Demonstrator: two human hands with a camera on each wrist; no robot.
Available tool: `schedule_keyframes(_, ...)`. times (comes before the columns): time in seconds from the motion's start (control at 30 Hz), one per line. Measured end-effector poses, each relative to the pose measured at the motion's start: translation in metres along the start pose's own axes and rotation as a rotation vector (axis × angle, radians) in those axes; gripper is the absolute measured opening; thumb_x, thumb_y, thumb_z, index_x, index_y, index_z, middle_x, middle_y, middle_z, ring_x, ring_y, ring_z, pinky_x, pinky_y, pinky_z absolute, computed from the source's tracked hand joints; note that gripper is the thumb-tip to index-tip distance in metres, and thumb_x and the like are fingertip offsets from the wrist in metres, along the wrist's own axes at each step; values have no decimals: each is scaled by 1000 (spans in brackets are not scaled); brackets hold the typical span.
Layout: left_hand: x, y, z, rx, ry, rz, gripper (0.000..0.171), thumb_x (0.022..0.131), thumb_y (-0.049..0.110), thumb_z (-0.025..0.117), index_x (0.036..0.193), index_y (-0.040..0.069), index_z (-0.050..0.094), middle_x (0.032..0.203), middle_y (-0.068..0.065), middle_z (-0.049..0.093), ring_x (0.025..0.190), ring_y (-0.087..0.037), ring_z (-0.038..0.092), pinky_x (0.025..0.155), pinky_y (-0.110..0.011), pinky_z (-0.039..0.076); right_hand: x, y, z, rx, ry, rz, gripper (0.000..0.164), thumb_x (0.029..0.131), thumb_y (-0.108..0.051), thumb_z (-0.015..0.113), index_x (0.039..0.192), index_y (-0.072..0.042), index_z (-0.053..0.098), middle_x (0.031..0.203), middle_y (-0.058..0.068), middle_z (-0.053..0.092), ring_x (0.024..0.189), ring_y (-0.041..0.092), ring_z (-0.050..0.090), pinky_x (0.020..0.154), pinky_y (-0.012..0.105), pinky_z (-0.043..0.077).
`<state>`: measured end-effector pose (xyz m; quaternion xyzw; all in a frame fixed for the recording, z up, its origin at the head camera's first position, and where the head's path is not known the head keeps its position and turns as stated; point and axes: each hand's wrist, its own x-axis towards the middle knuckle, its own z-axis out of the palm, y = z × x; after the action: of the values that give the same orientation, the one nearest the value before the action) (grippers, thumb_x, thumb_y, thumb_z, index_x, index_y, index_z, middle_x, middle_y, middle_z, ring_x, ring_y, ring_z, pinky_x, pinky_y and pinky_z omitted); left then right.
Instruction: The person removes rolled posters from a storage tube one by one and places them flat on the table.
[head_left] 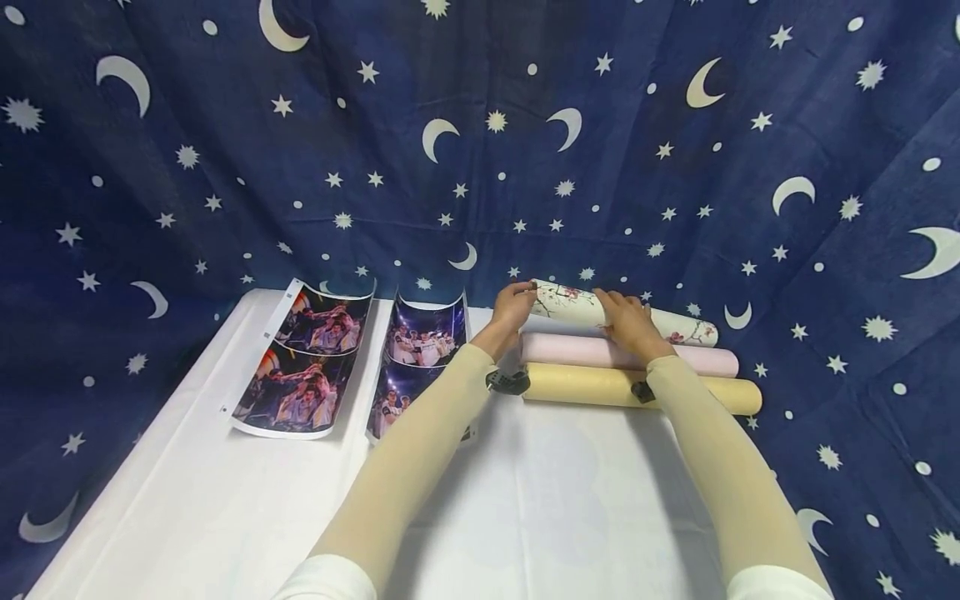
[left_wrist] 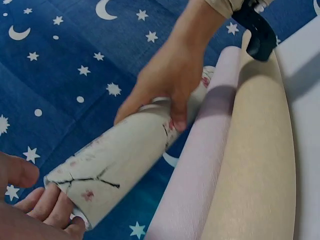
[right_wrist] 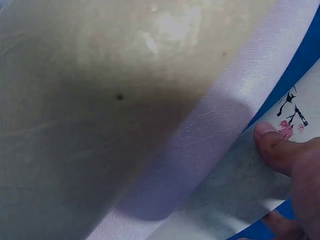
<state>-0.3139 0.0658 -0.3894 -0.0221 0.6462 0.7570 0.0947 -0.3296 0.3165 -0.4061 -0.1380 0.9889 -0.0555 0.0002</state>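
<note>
A cream wallpaper roll [head_left: 562, 307] printed with dark branches and pink-red blossoms lies at the far right of the table. My left hand [head_left: 512, 310] holds its left end; the left wrist view shows the fingers [left_wrist: 50, 204] curled at the roll's open rim. Around the middle, my right hand [head_left: 630, 325] grips the roll from above, its thumb [right_wrist: 272, 145] on the near side and fingers over the far side. Just in front lies a pale pink roll [head_left: 558, 350], and nearer still a yellow roll [head_left: 577, 385], roughly parallel to it.
Two curled printed sheets lie on the left: one picture sheet [head_left: 300, 367] and a second one [head_left: 420, 337], partly behind my left forearm. A blue cloth with moons and stars [head_left: 465, 183] hangs behind the white-covered table [head_left: 555, 500].
</note>
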Motion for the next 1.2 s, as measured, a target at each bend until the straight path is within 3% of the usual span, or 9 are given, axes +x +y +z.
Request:
schedule_keyframes(0.23,0,3,-1,89,12,4,33,99,19,57,129,7,62,136,-11,59,132,-29,51,111,-41,43,-2,0,-7,-70,84,-35,77,90,-6,68,154,-16,26,150,21,37,133,55,32,106,81,14)
schedule_keyframes(0.57,-4,10,-9,101,34,70,23,96,20,63,114,7,70,117,-8,69,106,-18,63,97,-36,52,-6,-6,-19,-116,164,-85,78,89,-10,70,154,-19,29,152,21,38,138,47,35,108,80,11)
schedule_keyframes(0.9,-22,19,-13,135,-11,73,25,96,20,63,115,6,69,114,-7,69,100,-12,61,93,-30,51,-29,-11,-21,-112,288,-116,77,86,-10,73,152,-21,33,148,22,41,135,48,35,106,80,15)
schedule_keyframes(1.1,-34,18,-19,117,-38,112,26,96,16,62,117,1,67,104,-7,67,88,-10,57,96,-37,50,-44,-16,-22,-99,361,-150,79,85,-9,75,151,-26,34,144,22,42,134,48,36,106,80,17)
schedule_keyframes(1.2,-39,17,-22,111,-51,124,26,96,16,62,117,1,67,97,-2,66,85,-8,56,95,-35,50,-49,-18,-24,-107,378,-160,80,84,-10,76,151,-28,34,142,20,43,133,47,37,106,80,18)
